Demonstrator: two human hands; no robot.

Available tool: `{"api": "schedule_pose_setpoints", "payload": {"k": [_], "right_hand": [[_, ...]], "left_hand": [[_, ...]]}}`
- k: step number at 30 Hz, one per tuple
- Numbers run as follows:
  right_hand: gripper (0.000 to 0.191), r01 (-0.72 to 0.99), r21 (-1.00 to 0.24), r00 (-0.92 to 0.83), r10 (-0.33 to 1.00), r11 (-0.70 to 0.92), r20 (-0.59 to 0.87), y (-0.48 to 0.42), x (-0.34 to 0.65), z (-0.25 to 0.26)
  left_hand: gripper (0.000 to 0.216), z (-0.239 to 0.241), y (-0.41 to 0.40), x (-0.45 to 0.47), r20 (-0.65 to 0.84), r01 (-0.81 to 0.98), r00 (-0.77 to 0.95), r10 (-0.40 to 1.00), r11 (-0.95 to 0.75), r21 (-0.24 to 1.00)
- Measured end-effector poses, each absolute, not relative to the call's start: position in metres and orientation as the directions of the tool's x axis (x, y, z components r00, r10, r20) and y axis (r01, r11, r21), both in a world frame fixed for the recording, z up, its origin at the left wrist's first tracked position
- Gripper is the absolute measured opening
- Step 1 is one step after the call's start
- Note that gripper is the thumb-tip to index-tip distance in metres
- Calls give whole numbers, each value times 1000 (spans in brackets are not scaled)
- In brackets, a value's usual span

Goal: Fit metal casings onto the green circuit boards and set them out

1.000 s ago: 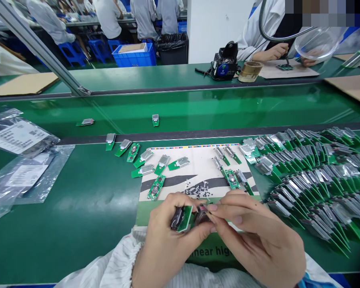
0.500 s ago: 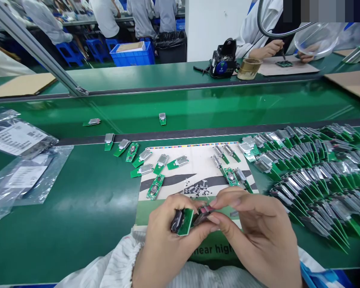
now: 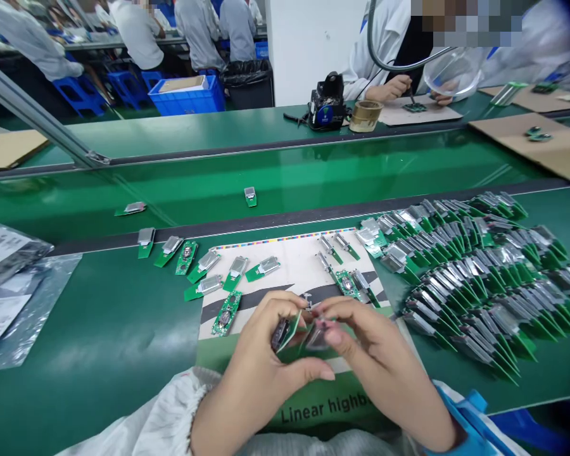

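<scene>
Head view: my left hand (image 3: 261, 361) clamps a green board (image 3: 292, 329) over the printed sheet (image 3: 294, 253), my right hand (image 3: 380, 354) pinching a small part (image 3: 317, 335) against it; few loose boards (image 3: 209, 272) lie left, while the stacked rows (image 3: 479, 278) at right look, I judge, unworked.

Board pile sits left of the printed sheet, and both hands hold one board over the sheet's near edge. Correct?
Not quite. The pile lies to the right of the sheet, not the left; only a few loose boards lie on its left. The head view shows this. The rest stands: the left hand and right hand hold one board over the sheet's near edge.
</scene>
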State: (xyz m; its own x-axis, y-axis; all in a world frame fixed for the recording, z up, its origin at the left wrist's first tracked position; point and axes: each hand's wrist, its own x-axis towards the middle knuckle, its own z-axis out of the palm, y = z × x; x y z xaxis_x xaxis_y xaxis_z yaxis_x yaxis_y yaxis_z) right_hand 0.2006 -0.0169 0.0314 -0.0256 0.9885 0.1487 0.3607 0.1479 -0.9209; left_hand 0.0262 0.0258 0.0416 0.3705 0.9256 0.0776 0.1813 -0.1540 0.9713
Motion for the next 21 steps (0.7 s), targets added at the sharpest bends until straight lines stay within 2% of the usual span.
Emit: {"api": "schedule_pose_setpoints", "payload": {"k": [2,3,4,6,8,11,15,18,21], "right_hand": [[26,464,-883,91,988,72,128,-10,223,32],[29,576,-817,154,980,14,125,-4,235,32],[30,704,-706,202,974,-70,104,2,248,33],[26,900,-389,223,975,-199,17,18,268,31],[22,949,-233,209,977,-214,-48,33,279,24],[23,965,-185,171,981,-186,-96,47,279,9],[26,979,-143,128,985,-145,-117,44,274,1],[25,987,-119,102,992,-109,-68,36,266,10],[16,982,-179,-70,997,60,-46,34,239,20]], "left_hand": [[33,46,53,27,15,243,414,910,-127,962],[29,50,74,28,-2,333,410,912,-148,931],[23,54,98,29,21,457,366,930,-200,867],[16,59,156,33,69,738,269,961,-252,626],[12,56,215,41,93,805,214,972,-229,548],[17,38,283,57,56,871,156,986,-164,463],[27,7,317,77,-26,908,147,989,-124,400],[30,-4,318,82,-48,908,129,990,-99,406],[29,-5,320,80,-79,887,112,991,-64,457]]}}
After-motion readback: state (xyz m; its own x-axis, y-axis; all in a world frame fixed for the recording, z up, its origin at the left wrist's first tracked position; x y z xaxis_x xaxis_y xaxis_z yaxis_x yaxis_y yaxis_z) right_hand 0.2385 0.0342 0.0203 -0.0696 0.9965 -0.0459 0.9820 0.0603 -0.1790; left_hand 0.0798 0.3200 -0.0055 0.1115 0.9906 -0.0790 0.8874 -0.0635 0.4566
